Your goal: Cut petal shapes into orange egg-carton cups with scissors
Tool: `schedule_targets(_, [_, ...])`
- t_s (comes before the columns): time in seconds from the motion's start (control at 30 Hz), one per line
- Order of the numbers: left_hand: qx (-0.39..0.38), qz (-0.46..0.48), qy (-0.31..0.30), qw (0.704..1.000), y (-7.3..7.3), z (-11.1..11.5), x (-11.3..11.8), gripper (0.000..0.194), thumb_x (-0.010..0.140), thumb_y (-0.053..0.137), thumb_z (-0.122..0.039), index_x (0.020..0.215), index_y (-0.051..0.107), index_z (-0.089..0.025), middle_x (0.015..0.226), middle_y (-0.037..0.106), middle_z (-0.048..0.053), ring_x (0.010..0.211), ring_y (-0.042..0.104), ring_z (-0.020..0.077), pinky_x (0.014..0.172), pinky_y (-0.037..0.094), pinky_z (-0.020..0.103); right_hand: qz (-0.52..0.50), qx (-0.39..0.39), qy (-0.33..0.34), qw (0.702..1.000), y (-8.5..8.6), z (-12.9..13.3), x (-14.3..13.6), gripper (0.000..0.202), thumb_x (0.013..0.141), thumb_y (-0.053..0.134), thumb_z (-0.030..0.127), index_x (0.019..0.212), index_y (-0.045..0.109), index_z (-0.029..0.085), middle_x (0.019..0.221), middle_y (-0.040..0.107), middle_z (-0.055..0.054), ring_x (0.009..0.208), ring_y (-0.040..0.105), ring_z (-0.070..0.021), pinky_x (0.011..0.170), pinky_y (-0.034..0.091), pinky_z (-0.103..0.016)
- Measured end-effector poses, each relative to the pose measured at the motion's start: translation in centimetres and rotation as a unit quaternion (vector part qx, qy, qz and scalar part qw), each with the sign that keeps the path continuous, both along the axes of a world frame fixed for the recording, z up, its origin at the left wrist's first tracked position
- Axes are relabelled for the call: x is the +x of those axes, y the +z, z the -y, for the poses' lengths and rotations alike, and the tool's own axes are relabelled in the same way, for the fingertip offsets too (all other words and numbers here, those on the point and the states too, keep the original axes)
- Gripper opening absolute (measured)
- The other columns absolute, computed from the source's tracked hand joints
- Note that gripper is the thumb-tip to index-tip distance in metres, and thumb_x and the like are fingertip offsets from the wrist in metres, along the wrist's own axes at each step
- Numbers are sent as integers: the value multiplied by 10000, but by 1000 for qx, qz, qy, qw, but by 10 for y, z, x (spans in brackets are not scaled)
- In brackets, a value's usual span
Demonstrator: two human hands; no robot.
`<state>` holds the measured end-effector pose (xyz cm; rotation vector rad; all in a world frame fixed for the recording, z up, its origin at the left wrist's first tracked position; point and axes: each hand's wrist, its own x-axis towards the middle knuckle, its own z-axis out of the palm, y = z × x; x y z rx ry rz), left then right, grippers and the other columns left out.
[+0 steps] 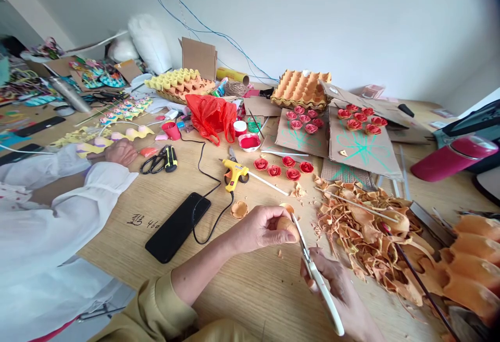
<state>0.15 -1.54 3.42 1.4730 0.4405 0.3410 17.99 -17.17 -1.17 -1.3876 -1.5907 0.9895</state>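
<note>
My left hand pinches an orange egg-carton cup between thumb and fingers. White-handled scissors are gripped in my right hand, their blades against the cup's right edge. Just behind the held cup, part of another orange piece shows. A trimmed cup with petal-like edges lies on the table left of my hands. Beyond it rests a yellow hot glue gun, with several red paper roses to its right.
A heap of orange carton scraps and a carton piece lie at right. Cardboard with roses and a pink bottle stand behind. A black phone lies left, near a co-worker's hand and black scissors.
</note>
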Motion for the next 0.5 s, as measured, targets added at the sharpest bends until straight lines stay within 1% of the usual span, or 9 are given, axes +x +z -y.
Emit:
schedule_targets(0.07, [5,-1,4,1000,2,0,0,442,764,733,-538,867,554,-148,716,420,-41,635,353,86,544,267,203,0,1,-8,1000,1,-1,-2,481,964,437,607,725,539,202,711,547,-21,678,495,-183,619,388,-298])
schedule_targets(0.13, [29,4,18,999,4,0,-1,429,779,719,-531,880,566,-144,752,452,-23,667,402,98,572,320,202,3,2,-27,1000,0,-1,-3,443,970,457,564,730,543,202,700,544,-14,661,488,-175,606,373,-293])
schedule_targets(0.23, [125,-1,45,991,6,-2,-4,371,805,709,-485,887,596,-141,829,504,11,755,482,129,650,400,220,-9,6,-56,998,-4,-1,-2,439,963,458,572,738,542,205,684,538,-10,651,486,-175,589,363,-292])
schedule_targets(0.33, [227,-16,60,972,6,-5,-9,246,872,655,-383,964,628,-157,955,586,60,857,545,157,740,446,242,-30,4,-67,997,-9,1,2,439,950,465,595,770,563,207,672,531,-7,637,485,-177,565,357,-289])
schedule_targets(0.43, [289,-40,72,954,3,-8,-13,164,944,539,-272,1029,636,-171,1058,619,84,890,574,154,779,452,252,-35,-1,-71,997,-11,3,5,420,950,472,588,800,575,209,674,540,-8,627,486,-177,556,356,-286])
schedule_targets(0.5, [319,-56,87,942,1,-9,-15,138,947,515,-214,1007,632,-173,1036,625,70,858,575,142,775,444,250,-33,3,-67,997,-10,2,5,430,949,472,594,786,574,209,676,545,-11,629,489,-178,556,359,-287])
